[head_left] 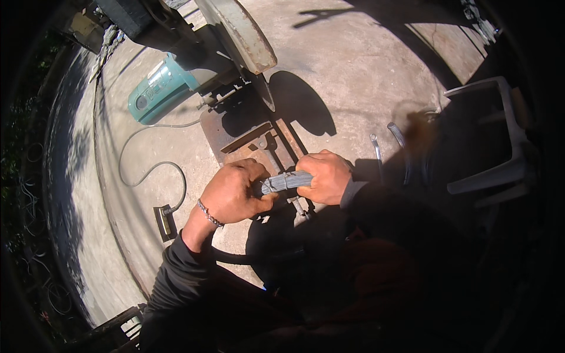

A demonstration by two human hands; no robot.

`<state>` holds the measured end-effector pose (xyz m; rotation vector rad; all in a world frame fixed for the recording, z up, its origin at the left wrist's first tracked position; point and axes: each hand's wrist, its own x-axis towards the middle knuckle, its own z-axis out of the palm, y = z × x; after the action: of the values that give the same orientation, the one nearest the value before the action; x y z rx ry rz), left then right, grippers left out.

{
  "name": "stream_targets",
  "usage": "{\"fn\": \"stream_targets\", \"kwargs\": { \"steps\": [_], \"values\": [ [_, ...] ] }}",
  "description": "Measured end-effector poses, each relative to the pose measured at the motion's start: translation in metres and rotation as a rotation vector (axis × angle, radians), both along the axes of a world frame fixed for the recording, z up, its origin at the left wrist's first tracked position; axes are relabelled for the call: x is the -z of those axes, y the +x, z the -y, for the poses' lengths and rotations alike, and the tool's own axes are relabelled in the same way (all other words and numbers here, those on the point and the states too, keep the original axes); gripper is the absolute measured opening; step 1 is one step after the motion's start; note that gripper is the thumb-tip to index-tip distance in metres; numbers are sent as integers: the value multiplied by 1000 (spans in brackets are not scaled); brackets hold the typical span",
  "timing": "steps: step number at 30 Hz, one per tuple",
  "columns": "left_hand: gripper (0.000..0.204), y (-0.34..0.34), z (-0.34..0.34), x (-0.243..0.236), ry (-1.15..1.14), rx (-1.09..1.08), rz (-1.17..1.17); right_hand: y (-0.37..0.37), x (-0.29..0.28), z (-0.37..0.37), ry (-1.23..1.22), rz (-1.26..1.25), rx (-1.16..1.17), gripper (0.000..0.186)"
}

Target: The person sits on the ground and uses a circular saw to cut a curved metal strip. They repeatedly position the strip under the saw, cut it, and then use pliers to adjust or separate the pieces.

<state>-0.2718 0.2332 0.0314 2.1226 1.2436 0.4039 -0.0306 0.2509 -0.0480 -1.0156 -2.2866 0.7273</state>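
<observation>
A short, slightly curved bundle of grey rods or wires (286,183), tied with thin wire, is held level between my two hands. My left hand (236,191) is closed on its left end, and my right hand (323,179) grips the right end. Just beyond them lies the rusty base plate (226,141) of a cut-off saw, with a vise jaw and screw handle (300,209) partly under my hands. The saw's teal motor housing (165,88) and guarded disc (235,35) stand above the plate at the top.
A wrench (375,150) and curved metal pieces (397,135) lie on the concrete floor (376,65) at right, beside a white plastic chair (512,129). A grey cable (156,165) loops at left to an extension socket (165,223). An orange blur near the metal pieces is unclear.
</observation>
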Motion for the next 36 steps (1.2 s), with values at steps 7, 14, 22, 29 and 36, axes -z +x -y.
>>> {"fn": "stream_targets", "kwargs": {
  "steps": [7,14,22,29,36],
  "values": [
    [36,-4,0,16,113,22,142,0,2,1,-3,1,34,25],
    [34,4,0,0,-5,-24,-31,4,6,-1,8,-3,6,25],
    [30,13,-4,-7,-84,-16,-199,6,-3,-2,-28,-18,-25,28],
    [35,5,-3,12,19,-15,110,8,1,0,-72,-8,18,24],
    [28,12,-8,3,-30,8,-31,11,6,-3,-53,-20,-6,25]
  ]
}}
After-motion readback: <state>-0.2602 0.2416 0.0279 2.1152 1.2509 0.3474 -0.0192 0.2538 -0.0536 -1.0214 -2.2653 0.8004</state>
